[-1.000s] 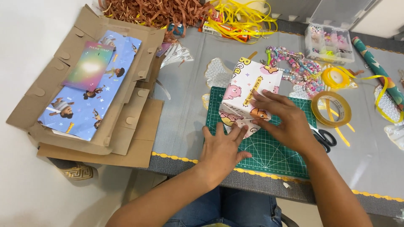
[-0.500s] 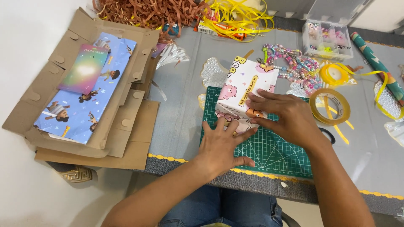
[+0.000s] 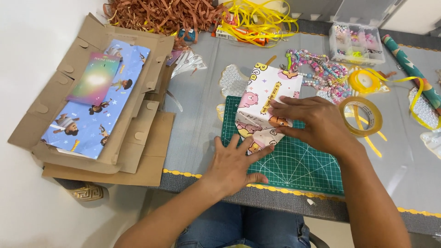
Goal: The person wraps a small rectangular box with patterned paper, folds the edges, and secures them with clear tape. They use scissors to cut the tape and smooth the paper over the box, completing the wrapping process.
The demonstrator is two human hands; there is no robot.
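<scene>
Head view: wrapped box (image 3: 266, 98) has stayed on the green cutting mat (image 3: 298, 160) on the tabletop (image 3: 197, 119) over the last second, only rotated slightly; right hand (image 3: 317, 121) lies flat, fingers spread, across its near end, pinning the paper. Left hand (image 3: 234, 160), open and palm-down on the mat, fingertips now pressing the lower folded flap, which looks like the end fold being creased down, not yet taped. Tape roll (image 3: 360, 115) sits untouched just right of the mat, flattened cardboard boxes (image 3: 115, 138) well off left.

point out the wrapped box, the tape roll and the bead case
wrapped box (image 3: 268, 94), head view, on its top face
tape roll (image 3: 363, 116), head view, on the ring's near rim
bead case (image 3: 356, 43), head view, on its clear lid
</scene>
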